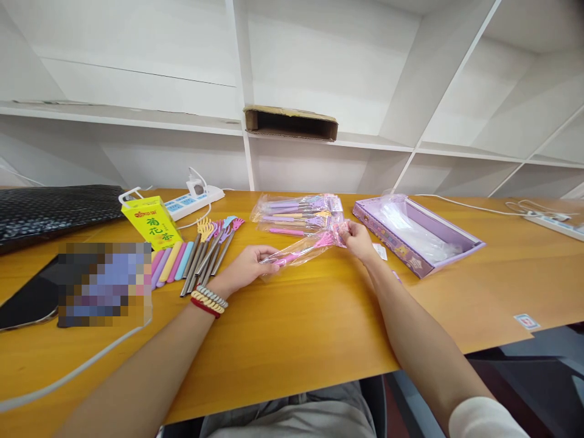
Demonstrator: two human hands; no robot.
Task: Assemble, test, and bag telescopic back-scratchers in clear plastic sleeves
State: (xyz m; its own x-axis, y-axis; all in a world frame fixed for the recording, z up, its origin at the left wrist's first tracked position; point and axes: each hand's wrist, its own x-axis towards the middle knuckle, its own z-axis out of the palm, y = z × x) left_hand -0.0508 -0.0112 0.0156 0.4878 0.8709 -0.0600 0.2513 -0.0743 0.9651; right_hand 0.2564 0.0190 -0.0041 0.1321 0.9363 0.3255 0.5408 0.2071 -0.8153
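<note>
Between my two hands, a clear plastic bag [306,248] with a pink hand-shaped back scratcher [325,239] inside is stretched just above the table. My left hand [249,266] grips the bag at its handle end. At the pink-printed header end, my right hand [358,239] pinches the bag. Behind it lies a pile of bagged back scratchers [298,213] with purple, yellow and pink parts. Left of my left hand are several loose metal rods with coloured claw heads [206,230], beside a row of coloured handles [176,261].
An open purple display box [415,263] holding clear plastic stands at the right. A yellow tea carton [150,222], a power strip [201,198] and a black bag [55,210] are at the left. White shelves with a cardboard box [292,123] rise behind the table.
</note>
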